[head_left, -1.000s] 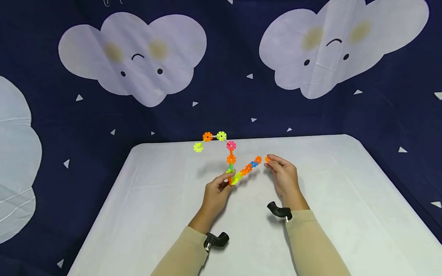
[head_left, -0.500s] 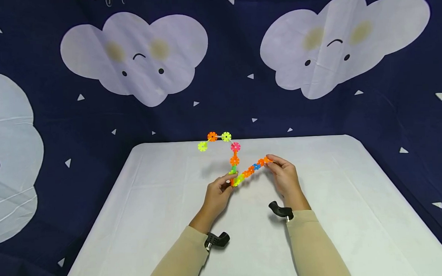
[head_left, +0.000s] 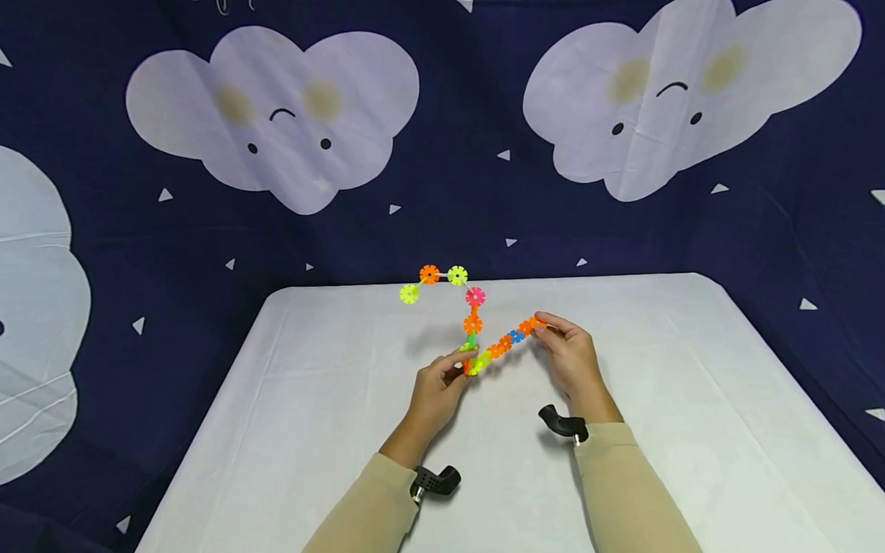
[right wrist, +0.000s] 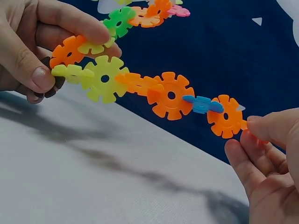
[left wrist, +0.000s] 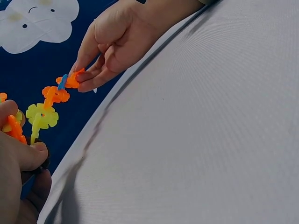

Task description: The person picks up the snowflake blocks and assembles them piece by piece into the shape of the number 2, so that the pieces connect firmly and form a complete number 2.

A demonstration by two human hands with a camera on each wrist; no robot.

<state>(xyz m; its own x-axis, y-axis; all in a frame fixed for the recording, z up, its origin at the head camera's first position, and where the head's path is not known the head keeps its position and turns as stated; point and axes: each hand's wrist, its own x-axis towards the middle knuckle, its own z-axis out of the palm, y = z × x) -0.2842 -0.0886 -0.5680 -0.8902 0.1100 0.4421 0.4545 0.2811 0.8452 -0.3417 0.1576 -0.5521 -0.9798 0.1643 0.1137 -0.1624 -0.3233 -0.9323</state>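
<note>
A chain of interlocking snowflake discs (right wrist: 171, 95) in orange, yellow, blue, green and pink is held up above the table. My left hand (head_left: 433, 391) grips it at its bend, thumb and fingers round the yellow and orange discs. A dark piece (right wrist: 58, 84) shows behind that thumb. From the bend one arm rises and curls left to a yellow disc (head_left: 409, 294). The other slants right past a blue disc (right wrist: 202, 104). At its end my right hand (head_left: 573, 360) pinches an orange disc, mostly hidden by the fingers, right at the edge of the orange disc (right wrist: 225, 116) before it.
The white table (head_left: 333, 483) lies beneath, with shadows of the chain and hands on it. Behind its far edge hangs a dark blue cloth (head_left: 471, 100) printed with clouds and triangles. A black wrist mount (head_left: 436, 481) sits on each sleeve.
The gap between the chain's right end and the orange disc in my right hand has closed. The chain and left hand have shifted slightly right; the right hand stays nearly in place.
</note>
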